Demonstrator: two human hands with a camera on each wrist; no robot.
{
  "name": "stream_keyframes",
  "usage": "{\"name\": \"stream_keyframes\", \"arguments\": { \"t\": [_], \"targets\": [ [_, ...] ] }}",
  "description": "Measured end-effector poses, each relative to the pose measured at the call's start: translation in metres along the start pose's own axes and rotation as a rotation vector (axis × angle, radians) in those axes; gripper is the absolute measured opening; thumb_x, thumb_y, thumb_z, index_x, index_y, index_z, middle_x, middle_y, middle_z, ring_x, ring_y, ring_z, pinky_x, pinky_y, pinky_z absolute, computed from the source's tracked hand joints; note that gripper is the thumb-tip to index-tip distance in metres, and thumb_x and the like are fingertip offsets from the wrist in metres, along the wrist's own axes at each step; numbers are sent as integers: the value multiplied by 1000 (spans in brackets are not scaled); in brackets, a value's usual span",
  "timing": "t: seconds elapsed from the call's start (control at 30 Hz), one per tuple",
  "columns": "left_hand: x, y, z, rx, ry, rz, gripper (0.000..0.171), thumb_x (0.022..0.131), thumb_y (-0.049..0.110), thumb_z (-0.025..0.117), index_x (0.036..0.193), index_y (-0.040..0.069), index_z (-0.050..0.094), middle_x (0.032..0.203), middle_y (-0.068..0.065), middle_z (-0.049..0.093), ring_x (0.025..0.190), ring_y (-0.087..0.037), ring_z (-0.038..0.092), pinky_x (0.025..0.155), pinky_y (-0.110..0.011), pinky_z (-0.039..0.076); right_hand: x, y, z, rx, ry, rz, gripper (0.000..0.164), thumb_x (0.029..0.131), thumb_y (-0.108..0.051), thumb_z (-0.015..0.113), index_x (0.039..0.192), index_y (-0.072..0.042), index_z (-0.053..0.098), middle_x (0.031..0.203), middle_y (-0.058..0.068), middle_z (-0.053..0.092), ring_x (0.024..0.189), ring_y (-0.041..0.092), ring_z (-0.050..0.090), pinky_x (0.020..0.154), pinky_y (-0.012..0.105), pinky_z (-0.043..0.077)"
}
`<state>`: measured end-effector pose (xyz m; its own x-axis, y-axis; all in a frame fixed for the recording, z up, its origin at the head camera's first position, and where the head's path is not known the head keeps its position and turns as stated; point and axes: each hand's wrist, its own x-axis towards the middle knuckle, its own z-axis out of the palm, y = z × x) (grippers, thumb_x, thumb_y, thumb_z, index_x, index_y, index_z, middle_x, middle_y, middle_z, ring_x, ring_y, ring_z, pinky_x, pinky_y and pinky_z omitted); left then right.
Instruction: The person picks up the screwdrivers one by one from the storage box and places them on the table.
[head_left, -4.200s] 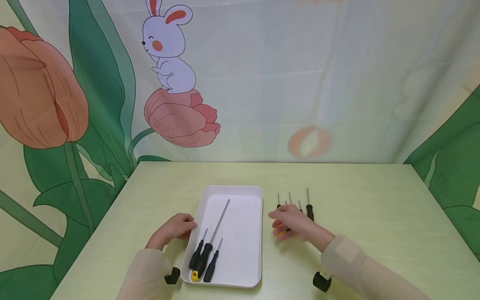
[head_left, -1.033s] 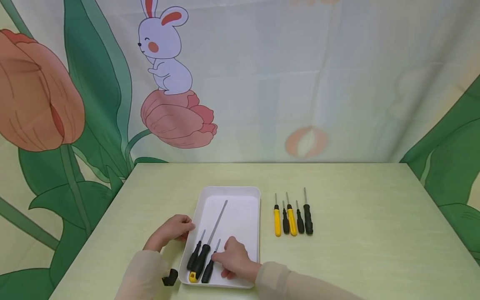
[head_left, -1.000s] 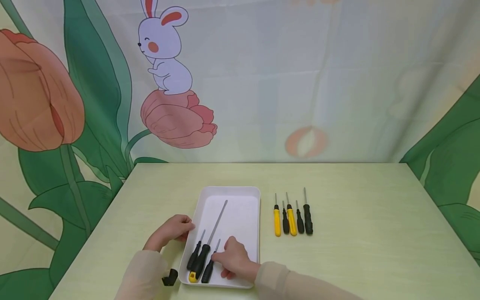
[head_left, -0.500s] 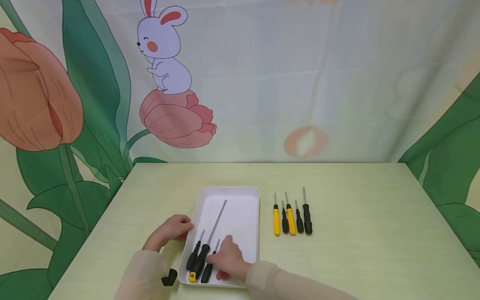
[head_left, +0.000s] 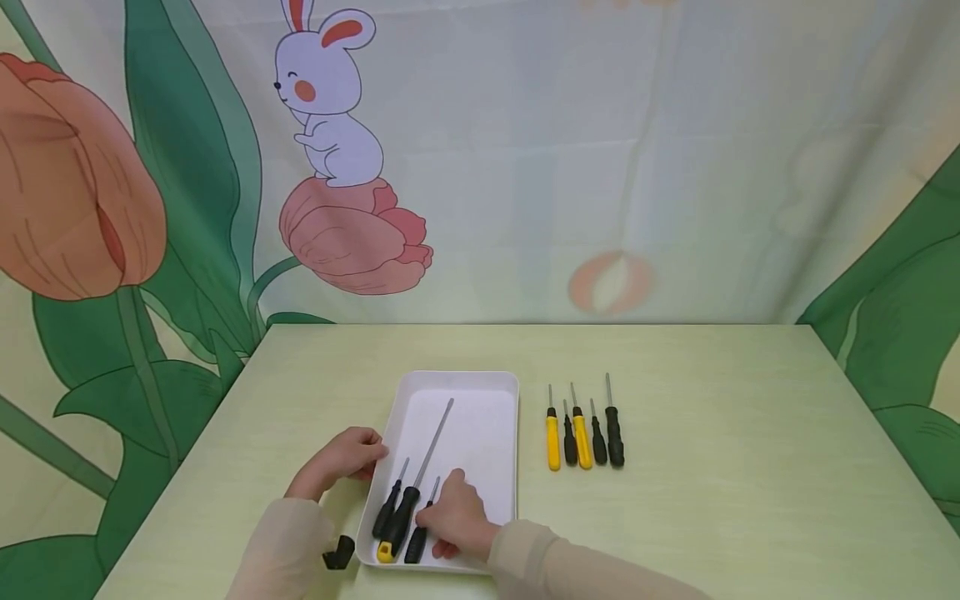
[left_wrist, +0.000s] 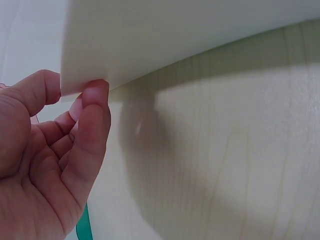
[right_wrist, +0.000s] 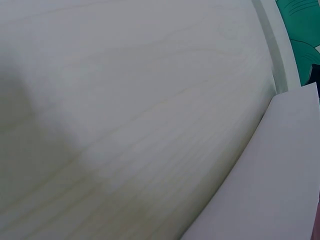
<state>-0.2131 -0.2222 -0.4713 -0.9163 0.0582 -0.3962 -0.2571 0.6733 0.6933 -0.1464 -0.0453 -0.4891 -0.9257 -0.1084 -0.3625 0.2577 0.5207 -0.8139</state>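
Note:
A white tray (head_left: 480,417) lies on the table, and my left hand (head_left: 348,457) pinches its left rim. In the left wrist view the thumb is on one side of that rim and a finger (left_wrist: 87,140) on the other. Inside the tray my right hand (head_left: 457,518) pinches a small black screwdriver (head_left: 416,546), partly covering its handle. To its left lie a long screwdriver (head_left: 405,512) with a black handle and yellow end, and another small black screwdriver (head_left: 386,512). The right wrist view shows the tray's outer wall (right_wrist: 270,170), not the right hand's grip.
Right of the tray several screwdrivers lie in a row on the table (head_left: 712,467), among them a yellow-handled one (head_left: 552,442) and a larger black one (head_left: 615,437). A printed cloth (head_left: 487,167) hangs behind the table's far edge.
Since the oldest frame my right hand has come from the row of screwdrivers into the tray. Over the last second it has shifted slightly left at the small screwdriver. The left hand stays at the rim.

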Motion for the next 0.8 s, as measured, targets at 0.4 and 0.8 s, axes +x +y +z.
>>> {"name": "stream_keyframes", "arguments": {
  "t": [0.4,0.8],
  "targets": [
    [1,0,0,6,6,-16,15,86,14,51,85,-1,53,72,-6,54,60,-14,52,56,-27,46,0,2,-4,-26,-9,-50,30,66,-5,64,80,-1,37,40,7,52,24,8,40,28,26,37],
    [-1,1,1,3,9,-8,14,86,12,50,84,-1,53,70,-6,54,59,-14,51,56,-27,46,-1,6,-8,-37,-35,-33,27,67,-5,63,77,-3,39,39,5,50,24,7,39,27,24,36]
  ]
}}
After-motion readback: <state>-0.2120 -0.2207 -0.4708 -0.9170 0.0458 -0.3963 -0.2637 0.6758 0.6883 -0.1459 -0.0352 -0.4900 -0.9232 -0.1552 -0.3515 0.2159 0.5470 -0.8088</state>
